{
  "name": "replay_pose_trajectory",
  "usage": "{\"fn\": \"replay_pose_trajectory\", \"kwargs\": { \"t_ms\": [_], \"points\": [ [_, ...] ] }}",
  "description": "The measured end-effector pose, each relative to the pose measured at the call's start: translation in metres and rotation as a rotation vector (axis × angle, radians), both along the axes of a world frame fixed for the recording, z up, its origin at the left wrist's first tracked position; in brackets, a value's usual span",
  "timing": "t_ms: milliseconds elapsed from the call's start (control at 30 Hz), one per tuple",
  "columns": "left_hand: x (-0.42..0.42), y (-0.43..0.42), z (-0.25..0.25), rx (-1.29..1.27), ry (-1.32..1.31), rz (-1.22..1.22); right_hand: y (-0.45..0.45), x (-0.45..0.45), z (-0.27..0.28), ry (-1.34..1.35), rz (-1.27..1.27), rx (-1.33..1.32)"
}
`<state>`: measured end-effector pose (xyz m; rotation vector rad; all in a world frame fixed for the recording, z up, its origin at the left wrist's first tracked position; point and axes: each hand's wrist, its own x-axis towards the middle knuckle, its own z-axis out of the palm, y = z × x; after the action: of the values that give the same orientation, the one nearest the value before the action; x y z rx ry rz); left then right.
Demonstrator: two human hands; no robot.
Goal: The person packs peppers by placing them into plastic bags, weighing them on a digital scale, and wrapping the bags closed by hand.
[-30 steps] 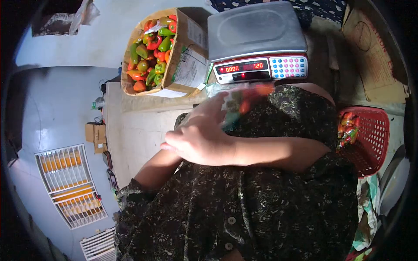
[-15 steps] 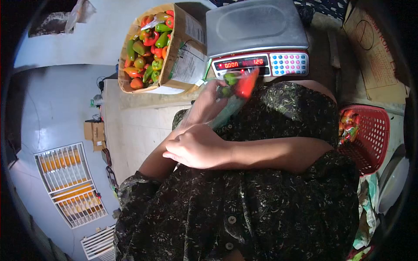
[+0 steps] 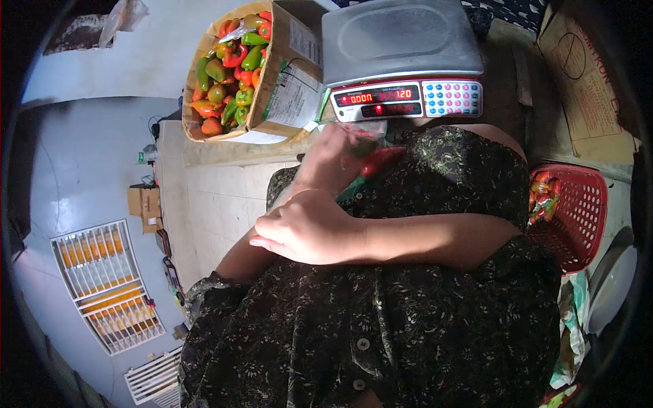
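Peppers (image 3: pixel 382 160) sit against the left hand (image 3: pixel 331 160), fingers' grip unclear; the right hand (image 3: pixel 307 228) curls, hold hidden.

Peppers (image 3: pixel 215 71) fill a box (image 3: pixel 289 95) standing just left of a scale (image 3: pixel 405 41). A bag of peppers (image 3: pixel 383 160) is at the left grip (image 3: pixel 335 155), on the scale's near side. At the person's right, a basket (image 3: pixel 586 217) holds more peppers (image 3: pixel 543 197); beyond it, right of the scale, stands a carton (image 3: pixel 578 95). Far left, a window (image 3: pixel 112 289) is set in the wall (image 3: pixel 88 177).
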<state>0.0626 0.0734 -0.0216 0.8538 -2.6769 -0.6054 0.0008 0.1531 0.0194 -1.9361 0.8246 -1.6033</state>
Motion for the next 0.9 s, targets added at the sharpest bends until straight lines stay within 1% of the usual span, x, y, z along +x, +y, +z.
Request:
{"fn": "replay_pose_trajectory", "kwargs": {
  "t_ms": [100,200,267,333,400,433,500,533,567,667,700,733,767,800,867,900],
  "points": [
    [-0.002,0.007,-0.012,-0.109,-0.149,-0.044,0.003,0.001,-0.003,0.046,0.095,0.077],
    [0.0,0.001,-0.026,0.014,-0.083,0.034,0.002,0.008,-0.01,0.022,0.118,0.089],
    [0.008,-0.01,-0.055,-0.07,-0.082,-0.08,0.004,0.007,-0.012,0.048,0.126,0.112],
    [0.007,-0.012,-0.06,-0.101,-0.156,-0.093,0.004,0.006,-0.012,0.051,0.102,0.119],
    [0.004,-0.012,-0.056,-0.078,-0.308,-0.001,0.002,0.005,-0.012,0.031,0.049,0.111],
    [0.001,-0.011,-0.05,-0.117,-0.267,-0.03,0.0,0.003,-0.011,0.0,0.064,0.139],
    [-0.006,-0.008,-0.029,-0.194,-0.185,-0.088,-0.01,-0.004,-0.008,-0.061,0.095,0.195],
    [-0.006,0.0,-0.004,-0.064,0.02,-0.089,-0.016,-0.01,-0.005,-0.159,-0.003,0.16],
    [-0.005,0.008,0.02,0.059,0.225,-0.111,-0.025,-0.023,0.001,-0.225,0.018,0.224],
    [0.024,0.012,0.11,0.162,0.505,-0.105,-0.046,-0.073,0.027,-0.45,0.021,0.352],
    [0.033,0.012,0.131,0.191,0.596,-0.1,-0.049,-0.087,0.035,-0.559,0.07,0.385],
    [0.038,0.012,0.14,0.216,0.688,-0.097,-0.05,-0.097,0.043,-0.666,0.121,0.416],
    [0.042,0.011,0.132,0.214,0.627,-0.04,-0.048,-0.103,0.049,-0.767,0.205,0.452],
    [0.051,0.006,0.111,0.211,0.565,0.017,-0.047,-0.106,0.054,-0.867,0.29,0.486],
    [0.063,0.001,0.061,0.203,0.447,0.125,-0.045,-0.106,0.058,-0.881,0.335,0.484],
    [0.051,0.017,0.036,0.31,0.363,0.154,-0.041,-0.102,0.061,-0.876,0.363,0.503]
  ]
}}
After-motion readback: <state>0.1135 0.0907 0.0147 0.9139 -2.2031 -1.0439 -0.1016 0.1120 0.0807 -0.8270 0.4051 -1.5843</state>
